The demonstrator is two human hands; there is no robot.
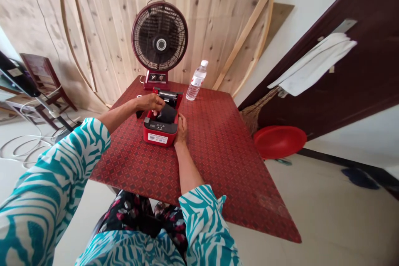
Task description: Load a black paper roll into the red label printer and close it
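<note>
A red and black box-shaped machine (160, 138), which looks like a label printer, stands on the table with its top open. Buttons and a white label show on its near end, and a dark roller lies toward its far end. My left hand (151, 102) reaches over its left side, fingers pinched on the edge of a black sheet (167, 114), perhaps a cloth or film, which lies over the opening. My right hand (181, 129) is wrapped round the machine's right side and steadies it. What lies under the black sheet is hidden.
The table (224, 153) has a red patterned cover. A dark red fan (160, 43) stands behind the machine, and a clear water bottle (196, 81) to its right. On the right are a red basin (279, 141) and a white towel (314, 64). Cables (28, 145) lie at left.
</note>
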